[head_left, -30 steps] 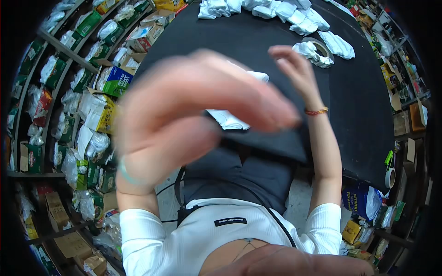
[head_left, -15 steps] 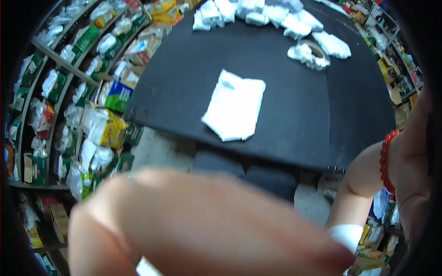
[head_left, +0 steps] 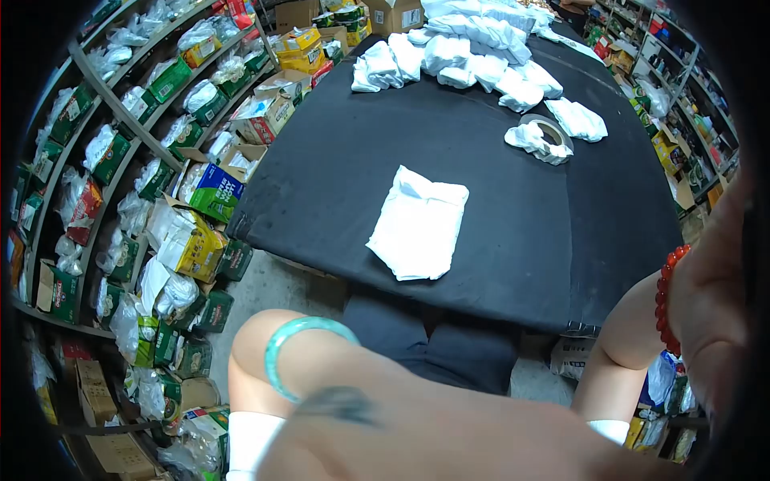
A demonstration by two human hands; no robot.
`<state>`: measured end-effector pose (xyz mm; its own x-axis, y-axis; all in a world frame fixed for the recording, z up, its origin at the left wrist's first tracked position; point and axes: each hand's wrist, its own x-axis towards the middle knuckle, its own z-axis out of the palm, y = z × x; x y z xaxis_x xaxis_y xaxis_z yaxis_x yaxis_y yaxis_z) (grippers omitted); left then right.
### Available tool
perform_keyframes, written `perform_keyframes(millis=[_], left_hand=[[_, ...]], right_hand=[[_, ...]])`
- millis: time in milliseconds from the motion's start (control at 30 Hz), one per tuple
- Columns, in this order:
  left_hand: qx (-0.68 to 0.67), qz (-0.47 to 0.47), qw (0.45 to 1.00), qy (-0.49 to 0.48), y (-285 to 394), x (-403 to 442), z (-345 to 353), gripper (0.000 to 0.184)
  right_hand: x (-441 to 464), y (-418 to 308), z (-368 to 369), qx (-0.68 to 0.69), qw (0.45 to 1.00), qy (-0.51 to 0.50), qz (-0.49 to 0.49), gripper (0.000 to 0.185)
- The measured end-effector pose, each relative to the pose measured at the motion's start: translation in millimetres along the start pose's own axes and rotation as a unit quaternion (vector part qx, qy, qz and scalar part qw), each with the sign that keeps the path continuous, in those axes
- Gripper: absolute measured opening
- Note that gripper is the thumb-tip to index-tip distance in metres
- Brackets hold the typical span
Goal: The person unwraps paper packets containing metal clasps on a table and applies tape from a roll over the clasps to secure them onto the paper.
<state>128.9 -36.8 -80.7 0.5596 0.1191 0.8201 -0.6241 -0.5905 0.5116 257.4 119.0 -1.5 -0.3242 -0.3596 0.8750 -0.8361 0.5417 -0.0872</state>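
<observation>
Black table [head_left: 321,160] | grey floor [head_left: 269,290] | left shelves [head_left: 120,110] (seemingly bowed) | right shelves [head_left: 695,54]

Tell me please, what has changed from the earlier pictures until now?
The left hand moved from mid-view to the bottom edge; the right hand, from over the table to the right edge. The white packet, partly hidden at first, now shows fully. The grey roll and piled packets stayed on the table.

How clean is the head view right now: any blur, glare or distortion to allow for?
Head view, bottom: the left hand, close to the lens, looks soft; head view, right edge: the right hand fades into the dark rim; head view, centre: the white packet is very bright, little surface detail; head view, left: shelving bows with wide-lens distortion.
</observation>
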Motion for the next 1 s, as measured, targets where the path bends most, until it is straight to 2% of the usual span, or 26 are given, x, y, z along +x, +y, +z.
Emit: perform_keyframes(millis=[167, 467, 867, 1000], left_hand=[[0.002, -0.001, 1.0, 0.016, -46, 17, 17, 0.026], [0.01, -0.041, 0.998, 0.046, -67, 7, 1, 0.027], [-0.039, 0.024, 0.999, -0.026, -27, 18, 28, 0.029], [-0.079, 0.08, 0.993, -0.047, 18, 10, 22, 0.029]], right_hand=[[1, -1, 2, 0.0, 1.0, 0.005, -0.006, 0.027], [5, -13, 1, -0.007, 1.0, 0.0, -0.028, 0.028], [14, -29, 1, -0.03, 0.999, 0.001, -0.029, 0.03], [17, -42, -2, -0.053, 0.999, -0.011, -0.01, 0.03]])
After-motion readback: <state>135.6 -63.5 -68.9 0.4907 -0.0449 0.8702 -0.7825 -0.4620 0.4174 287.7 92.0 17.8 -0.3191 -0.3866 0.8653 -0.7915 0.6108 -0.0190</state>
